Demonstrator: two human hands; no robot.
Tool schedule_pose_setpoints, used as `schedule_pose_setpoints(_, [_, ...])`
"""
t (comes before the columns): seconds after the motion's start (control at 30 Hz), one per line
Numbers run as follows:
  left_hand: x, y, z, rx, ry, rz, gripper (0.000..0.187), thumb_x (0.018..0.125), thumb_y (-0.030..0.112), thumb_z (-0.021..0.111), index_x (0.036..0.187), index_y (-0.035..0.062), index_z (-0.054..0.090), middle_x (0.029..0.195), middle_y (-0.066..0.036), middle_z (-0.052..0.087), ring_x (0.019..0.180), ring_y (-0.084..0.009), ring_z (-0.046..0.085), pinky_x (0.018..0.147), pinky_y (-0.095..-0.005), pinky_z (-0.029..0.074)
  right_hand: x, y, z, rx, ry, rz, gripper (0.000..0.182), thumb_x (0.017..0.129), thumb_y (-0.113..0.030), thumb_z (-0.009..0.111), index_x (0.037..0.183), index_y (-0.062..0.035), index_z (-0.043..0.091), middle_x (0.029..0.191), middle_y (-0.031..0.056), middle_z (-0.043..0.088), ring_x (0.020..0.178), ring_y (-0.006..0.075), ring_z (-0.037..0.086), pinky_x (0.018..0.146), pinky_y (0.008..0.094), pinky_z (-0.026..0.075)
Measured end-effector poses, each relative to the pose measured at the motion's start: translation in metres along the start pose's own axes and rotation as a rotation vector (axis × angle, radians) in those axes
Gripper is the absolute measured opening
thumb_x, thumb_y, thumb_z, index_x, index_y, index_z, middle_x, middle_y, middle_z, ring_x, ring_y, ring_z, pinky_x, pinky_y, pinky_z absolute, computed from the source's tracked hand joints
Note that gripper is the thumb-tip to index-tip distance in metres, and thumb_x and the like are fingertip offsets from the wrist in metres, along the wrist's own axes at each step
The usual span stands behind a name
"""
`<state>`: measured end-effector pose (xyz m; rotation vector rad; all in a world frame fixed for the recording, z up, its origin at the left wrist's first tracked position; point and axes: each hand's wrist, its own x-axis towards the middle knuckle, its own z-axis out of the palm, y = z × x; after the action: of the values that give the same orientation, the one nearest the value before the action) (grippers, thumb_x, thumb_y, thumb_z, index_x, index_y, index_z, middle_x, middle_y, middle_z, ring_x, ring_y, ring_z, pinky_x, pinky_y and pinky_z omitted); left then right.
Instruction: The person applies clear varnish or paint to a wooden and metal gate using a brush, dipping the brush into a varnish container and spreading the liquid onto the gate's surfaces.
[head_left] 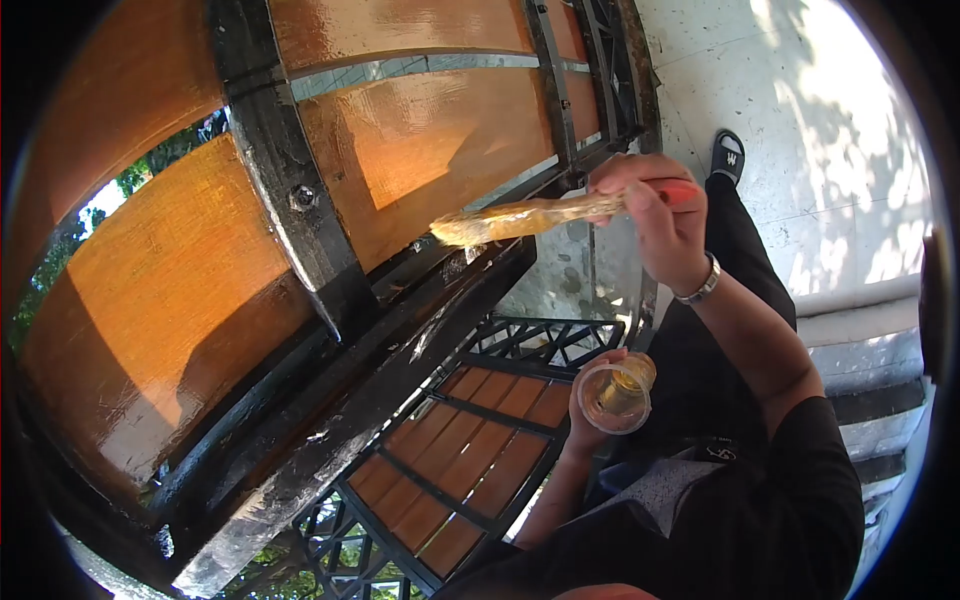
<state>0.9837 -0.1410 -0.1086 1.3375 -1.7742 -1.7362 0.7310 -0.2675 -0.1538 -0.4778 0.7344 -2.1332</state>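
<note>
My right hand (665, 225), with a metal-banded watch on the wrist, is closed around the red-tipped handle of a paintbrush (530, 217). The brush points left, its bristles wet and yellowish, in front of the lower edge of varnished wooden slats (430, 150). No contact between bristles and wood can be made out. Lower down, my left hand (582, 408) grips a clear plastic cup (613, 398) with some amber liquid in it. The cup is tilted, its mouth facing the camera. Most of the left fingers are hidden behind it.
Black metal uprights (285, 150) and a dark lower rail (330, 400) frame the glossy orange-brown slats. A second slatted wooden piece (465, 450) with black lattice metalwork stands below. My sandalled foot (729, 157) rests on the pale floor (700, 60). Steps (880, 400) lie at the right.
</note>
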Motion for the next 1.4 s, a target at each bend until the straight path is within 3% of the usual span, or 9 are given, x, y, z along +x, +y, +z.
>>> schedule_pose_setpoints(0.1, [0.008,0.009,0.002,0.050,0.066,0.050,0.089,0.063,0.014,0.092,0.133,0.0053,0.039,0.133,-0.018,0.052,0.123,-0.0320,0.053,0.104,-0.0465,0.044,-0.018,-0.057,-0.022,-0.089,0.023,-0.020,0.016,0.098,-0.008,0.049,0.102,0.0046,0.057,0.094,0.0129,0.064,0.074,0.0148,0.065,0.065,0.0267,0.053])
schedule_pose_setpoints(0.33, [0.046,0.065,0.001,0.268,0.212,0.091,0.078,0.065,0.015,0.089,0.128,0.0001,0.046,0.121,-0.013,0.057,0.114,-0.0254,0.057,0.098,-0.0389,0.046,-0.049,-0.182,0.006,-0.607,-0.492,-0.116,0.011,0.085,-0.006,0.064,0.093,-0.0005,0.059,0.078,0.0082,0.061,0.065,0.0219,0.055,0.062,0.0356,0.046])
schedule_pose_setpoints(0.43, [0.051,0.094,0.001,0.529,0.191,0.333,0.074,0.064,0.017,0.089,0.126,0.0026,0.051,0.121,-0.013,0.058,0.113,-0.0283,0.057,0.097,-0.0401,0.046,-0.059,-0.186,0.030,-0.899,-0.734,-0.223,0.025,0.071,-0.005,0.077,0.093,-0.0050,0.064,0.074,0.0054,0.059,0.067,0.0227,0.057,0.063,0.0337,0.047])
schedule_pose_setpoints(1.07, [0.048,0.119,-0.001,0.504,0.217,0.508,0.070,0.063,0.016,0.086,0.123,0.0042,0.052,0.112,-0.013,0.061,0.103,-0.0345,0.059,0.090,-0.0398,0.049,-0.078,-0.203,0.069,-1.311,-1.176,-0.596,0.021,0.078,-0.008,0.074,0.097,-0.0071,0.064,0.083,0.0058,0.063,0.079,0.0246,0.061,0.075,0.0354,0.051])
schedule_pose_setpoints(1.17, [0.061,0.116,0.004,0.442,0.189,0.496,0.072,0.063,0.012,0.088,0.124,0.0040,0.049,0.114,-0.013,0.060,0.108,-0.0311,0.060,0.091,-0.0396,0.050,-0.093,-0.194,0.049,-0.956,-0.396,-0.213,0.008,0.093,-0.009,0.060,0.098,-0.0032,0.062,0.085,0.0106,0.066,0.074,0.0200,0.061,0.074,0.0312,0.050])
schedule_pose_setpoints(1.2, [0.061,0.116,0.010,0.143,0.215,0.464,0.073,0.064,0.009,0.087,0.125,0.0024,0.047,0.114,-0.012,0.060,0.108,-0.0266,0.060,0.093,-0.0376,0.049,-0.092,-0.187,0.040,-0.958,-0.407,-0.224,0.008,0.093,-0.009,0.060,0.098,-0.0032,0.062,0.085,0.0106,0.066,0.074,0.0200,0.061,0.074,0.0312,0.050])
schedule_pose_setpoints(1.27, [0.067,0.112,0.018,-0.155,0.259,0.423,0.074,0.065,0.006,0.086,0.127,0.0007,0.045,0.114,-0.011,0.060,0.109,-0.0220,0.060,0.095,-0.0357,0.048,-0.086,-0.174,0.022,-0.518,0.127,0.116,0.016,0.100,-0.015,0.052,0.102,-0.0016,0.061,0.081,0.0098,0.066,0.072,0.0163,0.061,0.071,0.0289,0.049])
schedule_pose_setpoints(1.33, [0.082,0.103,0.024,-0.097,0.277,0.403,0.080,0.066,0.005,0.087,0.130,0.0002,0.040,0.117,-0.010,0.057,0.110,-0.0181,0.058,0.096,-0.0346,0.047,-0.078,-0.159,0.001,-0.390,0.191,0.233,0.023,0.103,-0.022,0.047,0.104,-0.0021,0.059,0.080,0.0088,0.065,0.073,0.0149,0.061,0.071,0.0281,0.048])
schedule_pose_setpoints(1.4, [0.095,0.078,0.033,-0.180,0.310,0.405,0.081,0.066,0.006,0.087,0.130,0.0003,0.039,0.118,-0.010,0.055,0.111,-0.0195,0.058,0.096,-0.0346,0.046,-0.067,-0.136,-0.020,0.146,0.350,0.467,0.024,0.102,-0.025,0.048,0.102,-0.0034,0.059,0.080,0.0090,0.066,0.072,0.0143,0.060,0.073,0.0291,0.049])
